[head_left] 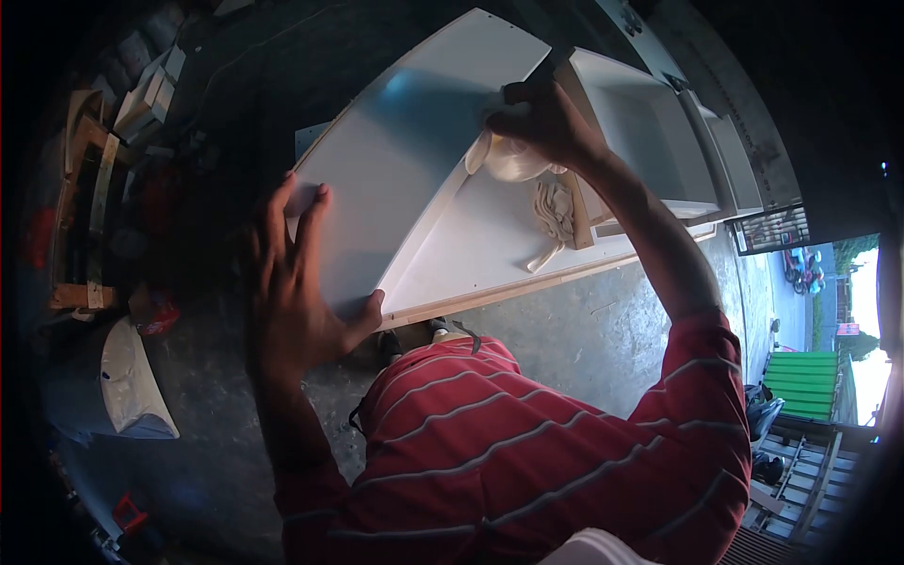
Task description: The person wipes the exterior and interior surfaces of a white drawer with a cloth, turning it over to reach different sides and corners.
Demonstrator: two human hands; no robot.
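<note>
A white panel [405,141] lies tilted over a white board [471,235] with a raw wooden edge. My left hand [306,273] has its fingers spread over the panel's left end, the thumb at its near corner. At the panel's right side, my right hand [546,118] is closed, thumb and fingers pinching something I cannot make out. Beneath that hand sits a clear plastic bag [516,162]. Just nearer lies a crumpled beige cloth [554,212], beside a wooden strip.
White box-like cabinet parts [645,122] stand at the back right. On the left are a wooden frame [89,207] and a white curved piece [132,381]. A red object [129,511] lies lower left. A green corrugated panel [800,384] shows outside, far right.
</note>
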